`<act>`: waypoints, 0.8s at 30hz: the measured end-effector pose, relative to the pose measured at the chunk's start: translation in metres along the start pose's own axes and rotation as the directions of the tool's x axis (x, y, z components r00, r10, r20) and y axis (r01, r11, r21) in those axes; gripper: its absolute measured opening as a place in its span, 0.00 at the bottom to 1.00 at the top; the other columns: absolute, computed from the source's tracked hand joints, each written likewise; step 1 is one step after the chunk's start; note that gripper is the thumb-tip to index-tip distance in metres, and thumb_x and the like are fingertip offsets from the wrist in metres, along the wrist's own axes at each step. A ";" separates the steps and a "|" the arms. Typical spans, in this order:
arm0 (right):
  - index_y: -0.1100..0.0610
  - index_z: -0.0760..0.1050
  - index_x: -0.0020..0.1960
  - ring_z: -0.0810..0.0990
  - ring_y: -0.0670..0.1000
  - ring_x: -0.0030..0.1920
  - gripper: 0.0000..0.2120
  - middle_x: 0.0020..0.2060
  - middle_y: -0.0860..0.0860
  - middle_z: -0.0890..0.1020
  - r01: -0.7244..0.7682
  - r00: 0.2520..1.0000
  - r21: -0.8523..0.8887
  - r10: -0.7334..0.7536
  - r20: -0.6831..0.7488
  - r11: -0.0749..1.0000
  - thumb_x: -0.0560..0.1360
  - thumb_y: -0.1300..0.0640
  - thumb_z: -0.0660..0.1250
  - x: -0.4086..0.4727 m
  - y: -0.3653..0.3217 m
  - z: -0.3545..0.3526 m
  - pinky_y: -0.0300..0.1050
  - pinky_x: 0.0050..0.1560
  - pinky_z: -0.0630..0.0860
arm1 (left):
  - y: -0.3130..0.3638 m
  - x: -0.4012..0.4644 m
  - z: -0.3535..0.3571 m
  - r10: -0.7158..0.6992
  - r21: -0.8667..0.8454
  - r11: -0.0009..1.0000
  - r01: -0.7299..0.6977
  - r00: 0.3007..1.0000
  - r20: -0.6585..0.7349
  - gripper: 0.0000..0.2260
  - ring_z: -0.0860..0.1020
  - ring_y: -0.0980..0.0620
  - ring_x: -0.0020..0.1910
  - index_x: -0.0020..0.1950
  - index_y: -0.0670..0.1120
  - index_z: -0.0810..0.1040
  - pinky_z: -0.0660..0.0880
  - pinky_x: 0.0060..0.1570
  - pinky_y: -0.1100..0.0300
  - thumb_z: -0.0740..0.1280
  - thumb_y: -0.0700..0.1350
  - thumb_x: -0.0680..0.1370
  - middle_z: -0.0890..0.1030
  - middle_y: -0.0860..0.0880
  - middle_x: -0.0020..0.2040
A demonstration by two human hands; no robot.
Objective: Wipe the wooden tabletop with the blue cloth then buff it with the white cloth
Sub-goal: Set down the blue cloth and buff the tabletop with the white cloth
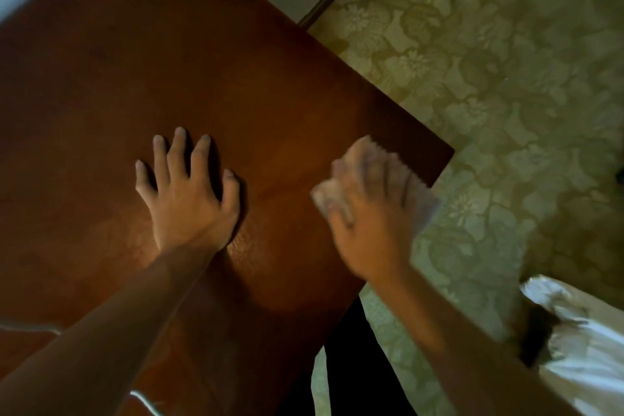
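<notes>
We see bare reddish-brown wooden surface (141, 54) from nine to twelve o'clock. Our left hand (189, 192) lies flat at centre; our right hand (368, 213), on a pale cloth (341, 194), occupies the three o'clock corner.

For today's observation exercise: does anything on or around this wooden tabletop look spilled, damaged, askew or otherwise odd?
Nothing stands out. The left hand rests flat on the wooden tabletop, and the right hand presses the white cloth near its corner. No spill or damage shows.
</notes>
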State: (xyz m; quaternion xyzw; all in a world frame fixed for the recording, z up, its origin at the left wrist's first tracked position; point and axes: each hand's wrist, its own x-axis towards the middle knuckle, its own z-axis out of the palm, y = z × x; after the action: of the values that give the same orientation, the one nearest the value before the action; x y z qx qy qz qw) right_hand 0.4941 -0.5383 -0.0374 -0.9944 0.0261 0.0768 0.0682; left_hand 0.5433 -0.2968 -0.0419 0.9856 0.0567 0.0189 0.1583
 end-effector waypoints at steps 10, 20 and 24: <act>0.42 0.56 0.81 0.55 0.61 0.82 0.31 0.82 0.54 0.60 0.335 0.942 -0.020 -0.335 0.005 0.942 0.80 0.34 0.52 0.016 -0.032 0.008 0.65 0.79 0.53 | -0.005 0.001 0.001 -0.002 -0.013 1.000 0.002 1.000 -0.013 0.26 0.53 0.42 0.81 0.76 0.50 0.65 0.47 0.76 0.36 0.57 0.58 0.80 0.62 0.44 0.79; 0.41 0.55 0.82 0.53 0.65 0.81 0.29 0.82 0.56 0.59 0.256 0.967 -0.031 -0.256 0.021 0.966 0.82 0.35 0.46 0.062 -0.072 -0.001 0.69 0.78 0.54 | -0.013 0.000 -0.025 -0.060 -0.221 0.974 0.057 0.998 -0.008 0.22 0.58 0.48 0.79 0.74 0.49 0.70 0.50 0.74 0.50 0.59 0.51 0.81 0.63 0.46 0.80; 0.39 0.57 0.80 0.52 0.61 0.82 0.28 0.83 0.52 0.57 0.497 0.866 0.072 -0.500 0.032 0.865 0.81 0.35 0.53 -0.040 -0.123 0.027 0.65 0.80 0.50 | -0.054 -0.027 -0.037 -0.094 -0.023 0.995 0.094 0.996 0.004 0.22 0.55 0.44 0.81 0.76 0.49 0.68 0.52 0.74 0.42 0.55 0.51 0.82 0.61 0.44 0.81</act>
State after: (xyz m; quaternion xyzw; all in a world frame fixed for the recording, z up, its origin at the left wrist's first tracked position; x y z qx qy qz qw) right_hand 0.4585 -0.4108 -0.0416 -0.9627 -0.2306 0.0803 0.1168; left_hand 0.5090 -0.2374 -0.0242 0.9799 0.1028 0.0104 0.1705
